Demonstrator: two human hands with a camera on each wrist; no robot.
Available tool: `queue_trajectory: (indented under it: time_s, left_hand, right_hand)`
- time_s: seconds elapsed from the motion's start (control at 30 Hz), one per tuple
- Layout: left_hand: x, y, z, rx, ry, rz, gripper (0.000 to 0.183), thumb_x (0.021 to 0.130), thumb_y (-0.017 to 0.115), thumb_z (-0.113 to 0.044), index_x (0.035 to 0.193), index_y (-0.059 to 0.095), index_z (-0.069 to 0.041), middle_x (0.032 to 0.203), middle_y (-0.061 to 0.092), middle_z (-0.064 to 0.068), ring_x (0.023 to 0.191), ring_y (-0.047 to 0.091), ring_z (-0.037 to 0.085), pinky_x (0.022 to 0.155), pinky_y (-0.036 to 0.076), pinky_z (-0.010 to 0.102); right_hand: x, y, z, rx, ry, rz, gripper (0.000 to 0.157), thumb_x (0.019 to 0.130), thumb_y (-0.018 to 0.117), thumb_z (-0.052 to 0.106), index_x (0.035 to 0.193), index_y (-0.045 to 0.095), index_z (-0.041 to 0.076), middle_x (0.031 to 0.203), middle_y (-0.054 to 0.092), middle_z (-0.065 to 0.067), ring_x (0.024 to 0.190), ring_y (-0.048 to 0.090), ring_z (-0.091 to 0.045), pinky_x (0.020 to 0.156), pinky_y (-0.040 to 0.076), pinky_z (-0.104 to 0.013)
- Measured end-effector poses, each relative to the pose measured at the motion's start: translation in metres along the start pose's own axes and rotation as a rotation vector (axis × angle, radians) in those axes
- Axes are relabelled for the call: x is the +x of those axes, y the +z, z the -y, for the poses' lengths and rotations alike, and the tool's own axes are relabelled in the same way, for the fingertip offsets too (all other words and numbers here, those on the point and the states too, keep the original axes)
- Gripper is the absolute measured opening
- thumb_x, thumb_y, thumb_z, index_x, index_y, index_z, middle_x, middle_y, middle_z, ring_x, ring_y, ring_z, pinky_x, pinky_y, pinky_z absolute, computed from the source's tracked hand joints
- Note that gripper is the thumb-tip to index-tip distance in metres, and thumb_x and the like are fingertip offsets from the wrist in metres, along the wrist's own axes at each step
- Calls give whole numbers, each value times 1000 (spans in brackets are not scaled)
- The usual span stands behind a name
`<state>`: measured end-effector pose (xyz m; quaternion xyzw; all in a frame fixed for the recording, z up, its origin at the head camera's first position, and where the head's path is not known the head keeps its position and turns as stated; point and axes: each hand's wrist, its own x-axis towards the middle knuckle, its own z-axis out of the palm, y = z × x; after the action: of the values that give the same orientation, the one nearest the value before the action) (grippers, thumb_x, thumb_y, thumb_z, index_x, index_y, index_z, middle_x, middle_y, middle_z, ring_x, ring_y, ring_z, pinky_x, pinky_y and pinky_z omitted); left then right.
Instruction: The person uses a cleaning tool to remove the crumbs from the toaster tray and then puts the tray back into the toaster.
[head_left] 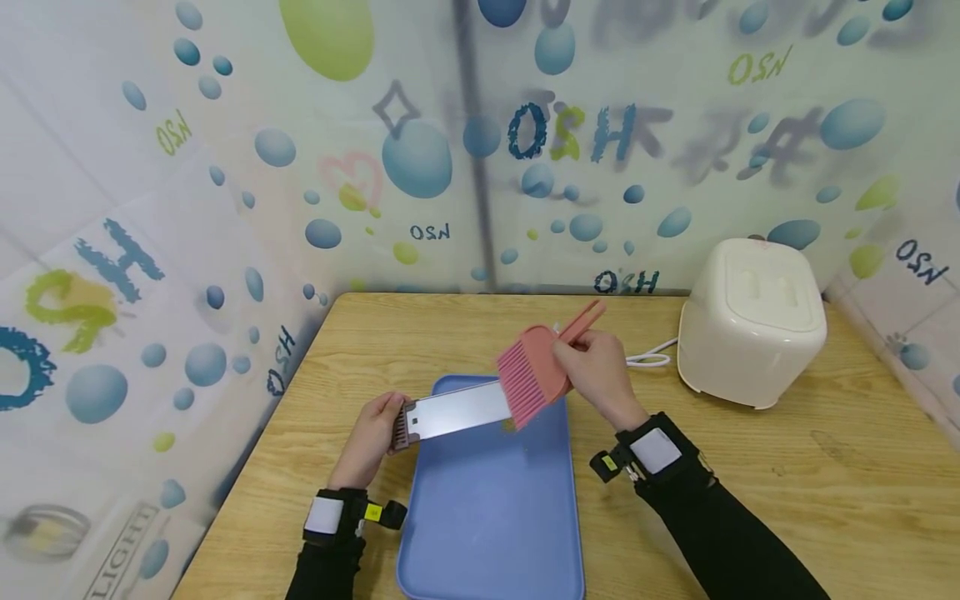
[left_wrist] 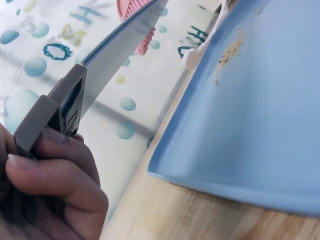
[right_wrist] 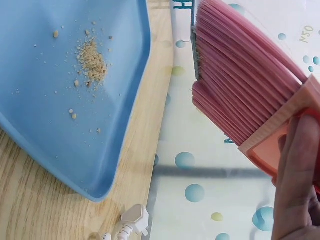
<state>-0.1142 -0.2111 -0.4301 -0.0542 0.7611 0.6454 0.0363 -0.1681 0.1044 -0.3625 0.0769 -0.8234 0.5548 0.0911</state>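
My left hand (head_left: pixel 371 437) grips the grey-brown end of a long, flat metal crumb tray (head_left: pixel 461 411), which is held in the air over the far part of a blue tray (head_left: pixel 491 517). In my right hand (head_left: pixel 597 375) is the handle of a pink hand brush (head_left: pixel 534 371). Its bristles (right_wrist: pixel 240 70) touch the crumb tray's far end. Beneath them, a small heap of tan crumbs (right_wrist: pixel 92 62) lies in the blue tray, with loose bits scattered round it. The left wrist view shows the thumb and fingers curled on the crumb tray's end piece (left_wrist: pixel 55 110).
A white toaster (head_left: pixel 753 325) stands at the right rear of the wooden table (head_left: pixel 750 500). Its white cord (head_left: pixel 648 358) lies beside it, and a plug (right_wrist: pixel 135 215) shows near the blue tray's far edge. A patterned curtain (head_left: pixel 420 233) hangs behind the table.
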Motion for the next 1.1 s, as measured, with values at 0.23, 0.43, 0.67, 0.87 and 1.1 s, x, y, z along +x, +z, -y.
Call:
queue_trajectory:
  time_s: [0.23, 0.43, 0.67, 0.87, 1.1]
  left_hand:
    - [-3, -2, -4, -22, -25, -2, 35, 100, 34, -28, 100, 56, -1, 75, 48, 10, 55, 43, 18, 42, 31, 25]
    - [-16, 1, -24, 16, 2, 0, 34, 102, 31, -22, 101, 54, 2, 75, 49, 12, 55, 43, 18, 43, 32, 24]
    - [-12, 3, -20, -5, 5, 11, 33, 101, 32, -21, 101, 55, 2, 76, 50, 13, 54, 44, 19, 42, 32, 25]
    - [1, 3, -1, -20, -7, 8, 35, 100, 34, -29, 102, 57, -3, 82, 52, 12, 57, 46, 19, 43, 34, 25]
    - [2, 7, -1, -15, 2, 10, 35, 100, 35, -30, 100, 57, -3, 77, 51, 12, 55, 44, 18, 41, 32, 25]
  right_hand:
    - [2, -3, 0, 11, -19, -17, 22, 86, 58, 23, 79, 68, 5, 62, 62, -6, 51, 57, -20, 43, 47, -33]
    - [4, -2, 13, 26, -64, -25, 21, 86, 57, 24, 80, 68, 6, 62, 61, -6, 50, 55, -20, 42, 46, -32]
    - [0, 14, 39, 76, -138, 45, 22, 88, 57, 25, 80, 68, 7, 60, 61, -4, 48, 55, -19, 41, 45, -33]
    - [-5, 38, 48, 118, -175, 132, 22, 89, 58, 24, 80, 67, 7, 62, 62, -2, 47, 55, -18, 39, 44, -31]
    - [-14, 64, 49, 167, -154, 193, 22, 89, 58, 24, 81, 67, 6, 64, 63, -3, 50, 57, -17, 42, 47, -34]
